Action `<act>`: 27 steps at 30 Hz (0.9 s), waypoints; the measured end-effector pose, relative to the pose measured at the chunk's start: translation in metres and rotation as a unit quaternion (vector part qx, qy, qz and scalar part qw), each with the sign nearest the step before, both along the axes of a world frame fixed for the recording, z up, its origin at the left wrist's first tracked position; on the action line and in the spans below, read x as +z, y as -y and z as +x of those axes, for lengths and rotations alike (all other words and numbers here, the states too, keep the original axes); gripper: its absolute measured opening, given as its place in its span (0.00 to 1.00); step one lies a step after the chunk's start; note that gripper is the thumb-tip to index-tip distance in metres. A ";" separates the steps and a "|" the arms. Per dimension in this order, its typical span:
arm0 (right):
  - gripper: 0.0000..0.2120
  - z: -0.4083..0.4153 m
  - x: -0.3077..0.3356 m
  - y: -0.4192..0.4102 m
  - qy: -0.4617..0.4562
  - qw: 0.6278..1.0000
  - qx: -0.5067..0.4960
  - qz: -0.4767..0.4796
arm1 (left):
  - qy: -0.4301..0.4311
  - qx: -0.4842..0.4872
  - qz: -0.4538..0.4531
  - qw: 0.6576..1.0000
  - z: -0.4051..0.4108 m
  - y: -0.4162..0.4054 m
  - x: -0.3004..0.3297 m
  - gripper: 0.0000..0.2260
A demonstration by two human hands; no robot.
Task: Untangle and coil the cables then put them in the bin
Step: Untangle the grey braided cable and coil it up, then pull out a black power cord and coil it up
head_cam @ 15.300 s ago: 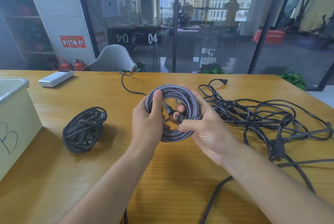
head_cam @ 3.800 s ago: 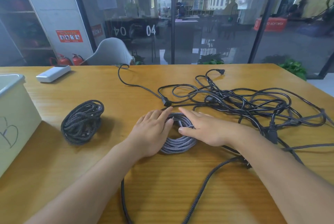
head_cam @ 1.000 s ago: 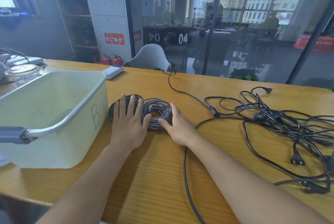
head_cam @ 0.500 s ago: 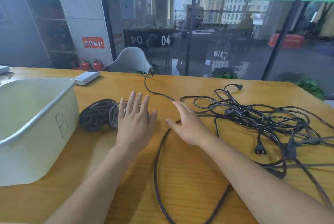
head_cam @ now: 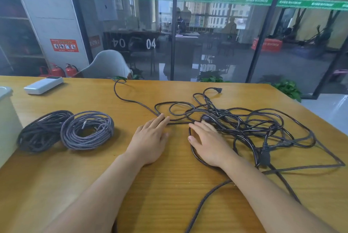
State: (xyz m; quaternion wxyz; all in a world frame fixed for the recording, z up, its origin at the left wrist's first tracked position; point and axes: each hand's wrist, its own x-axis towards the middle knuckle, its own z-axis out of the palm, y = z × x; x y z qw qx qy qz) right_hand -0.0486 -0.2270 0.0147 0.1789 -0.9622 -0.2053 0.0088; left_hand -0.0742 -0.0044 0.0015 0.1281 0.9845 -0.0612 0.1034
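Both hands flat, fingers straight: left hand [head_cam: 150, 139] touching a cable of the tangle [head_cam: 244, 125], right hand [head_cam: 209, 142] resting on it. 2 coils [head_cam: 66, 131] sit beside the bin [head_cam: 7, 119].

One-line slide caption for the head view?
Both hands, left and right, rest open at the tangled black cables; two finished coils lie beside the bin.

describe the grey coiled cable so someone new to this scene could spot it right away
On the wooden table, look left of the left hand, toward the white bin. Two coils touch there; the grey coiled cable is the right one, paler than the black coil.
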 end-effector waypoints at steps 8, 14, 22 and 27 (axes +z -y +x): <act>0.25 -0.001 0.005 -0.002 0.094 0.993 0.029 0.067 | 0.025 0.019 0.010 0.999 0.001 0.001 0.000 0.25; 0.28 -0.002 0.006 -0.005 0.145 0.987 0.058 0.040 | 0.016 0.045 -0.062 0.997 -0.002 -0.004 -0.001 0.16; 0.30 -0.002 0.007 0.001 0.078 0.997 -0.009 -0.021 | 0.088 0.065 -0.230 0.967 -0.019 -0.015 0.013 0.08; 0.32 0.000 0.006 0.004 0.073 0.993 -0.080 -0.047 | 0.122 0.069 -0.430 0.892 -0.022 -0.015 0.025 0.07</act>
